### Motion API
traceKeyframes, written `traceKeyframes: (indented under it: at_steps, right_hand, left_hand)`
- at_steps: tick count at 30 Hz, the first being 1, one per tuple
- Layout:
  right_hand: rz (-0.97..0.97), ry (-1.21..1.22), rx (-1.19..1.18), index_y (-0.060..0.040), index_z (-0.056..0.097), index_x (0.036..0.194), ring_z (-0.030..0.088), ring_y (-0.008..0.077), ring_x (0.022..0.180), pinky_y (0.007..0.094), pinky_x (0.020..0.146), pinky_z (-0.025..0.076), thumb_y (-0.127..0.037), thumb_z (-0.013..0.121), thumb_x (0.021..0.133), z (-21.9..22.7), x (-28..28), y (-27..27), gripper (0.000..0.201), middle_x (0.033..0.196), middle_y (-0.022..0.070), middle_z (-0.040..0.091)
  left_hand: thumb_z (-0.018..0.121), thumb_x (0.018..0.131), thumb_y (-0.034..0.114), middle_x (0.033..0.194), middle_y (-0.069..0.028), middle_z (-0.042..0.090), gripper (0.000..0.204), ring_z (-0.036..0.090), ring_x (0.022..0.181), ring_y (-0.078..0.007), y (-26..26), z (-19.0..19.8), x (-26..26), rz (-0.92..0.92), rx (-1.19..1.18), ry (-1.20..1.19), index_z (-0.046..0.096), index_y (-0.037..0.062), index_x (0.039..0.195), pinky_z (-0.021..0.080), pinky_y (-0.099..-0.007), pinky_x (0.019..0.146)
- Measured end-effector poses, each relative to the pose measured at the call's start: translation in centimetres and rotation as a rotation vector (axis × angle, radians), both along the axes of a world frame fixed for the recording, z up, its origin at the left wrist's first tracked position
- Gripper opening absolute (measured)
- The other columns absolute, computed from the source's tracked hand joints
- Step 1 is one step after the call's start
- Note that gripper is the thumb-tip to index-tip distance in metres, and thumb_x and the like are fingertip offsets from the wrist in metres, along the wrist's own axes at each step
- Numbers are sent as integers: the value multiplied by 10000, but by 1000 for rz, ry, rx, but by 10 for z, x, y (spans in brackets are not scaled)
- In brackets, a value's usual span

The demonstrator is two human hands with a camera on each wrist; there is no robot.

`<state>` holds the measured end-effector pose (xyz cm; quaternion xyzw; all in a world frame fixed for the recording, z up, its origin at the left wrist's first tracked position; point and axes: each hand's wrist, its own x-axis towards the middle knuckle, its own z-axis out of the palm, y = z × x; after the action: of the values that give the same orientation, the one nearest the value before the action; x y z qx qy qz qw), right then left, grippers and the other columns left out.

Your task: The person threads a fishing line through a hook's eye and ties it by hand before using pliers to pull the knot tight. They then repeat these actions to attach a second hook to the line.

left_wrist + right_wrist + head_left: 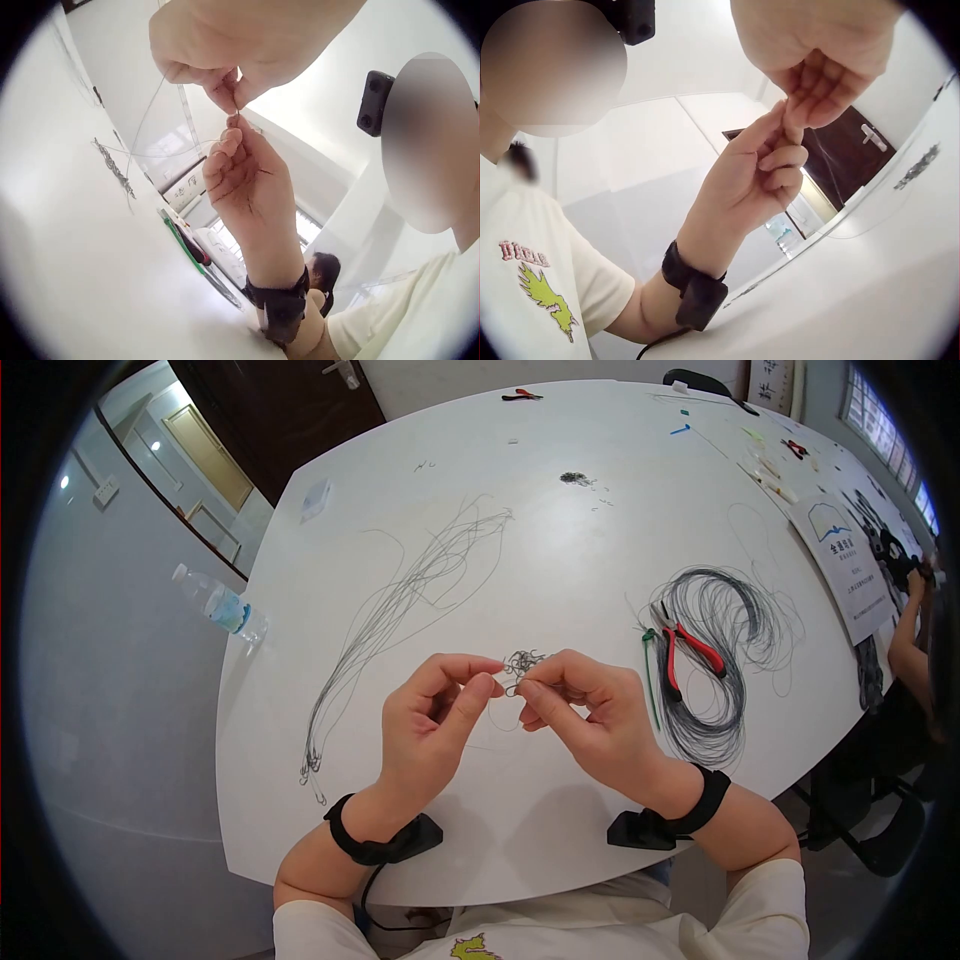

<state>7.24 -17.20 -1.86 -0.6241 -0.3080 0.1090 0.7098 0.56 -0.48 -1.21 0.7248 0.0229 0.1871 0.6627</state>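
Both hands meet above the table in front of a small heap of dark metal hooks, also in the left wrist view and the right wrist view. My right hand pinches a tiny hook-like piece between thumb and forefinger. Close on its left, my left hand pinches a thin clear line, which loops down beside the heap and back to the right fingers. Fingertips hide most of the small piece, so how line and piece join cannot be made out.
Left lies a bundle of lines with hooks at its near end; beyond stands a bottle. Right, red-handled pliers rest on coiled dark line beside a green tool. Farther back are another small heap and more pliers.
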Motion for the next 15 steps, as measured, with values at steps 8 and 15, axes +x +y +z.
traceKeyframes:
  at_steps: [8,15]
  right_hand:
    - [-9,-119,-45,29,645,916,653,104,683,230,626,514,-24,617,927,-2,1,0,61,752,67,668]
    - [-25,-197,-83,27,640,929,655,118,672,237,623,515,-31,629,922,-4,2,0,59,760,74,669]
  left_hand:
    - [725,848,50,764,13,661,60,346,517,-25,4,8,-1,38,518,-174,714,44,907,263,-200,469]
    - [729,852,89,650,42,559,68,328,518,-26,6,8,-3,3,365,42,689,35,863,253,-214,469]
